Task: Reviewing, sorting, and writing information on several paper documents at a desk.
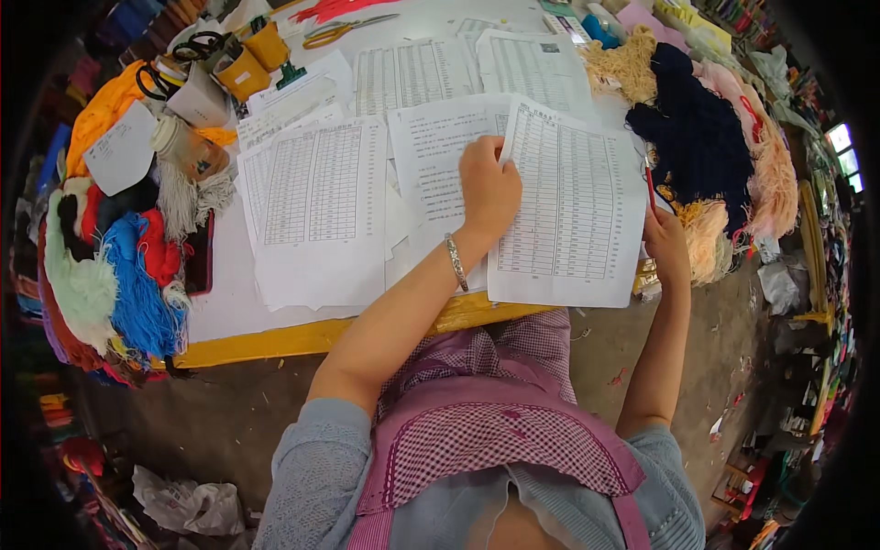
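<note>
My left hand [490, 186] is closed, pinching the upper left edge of a white sheet with a printed table [566, 211]. That sheet is partly lifted, and its lower end hangs past the table's front edge. Beneath it and to its left lies another printed sheet [431, 174] with lines of text. At the sheet's right edge, my right hand [667, 243] is closed around a slim red pen [650, 188], whose tip points away from me. A separate pile of table-printed papers [321, 202] lies to the left of my left arm.
Yarn hanks surround the papers: navy [692, 137] and pale peach [770, 174] at right, blue [136, 284] at left. A clear jar [188, 149], holders with scissors [243, 69] and loose scissors [344, 32] stand or lie farther back. The table edge [275, 344] is yellow.
</note>
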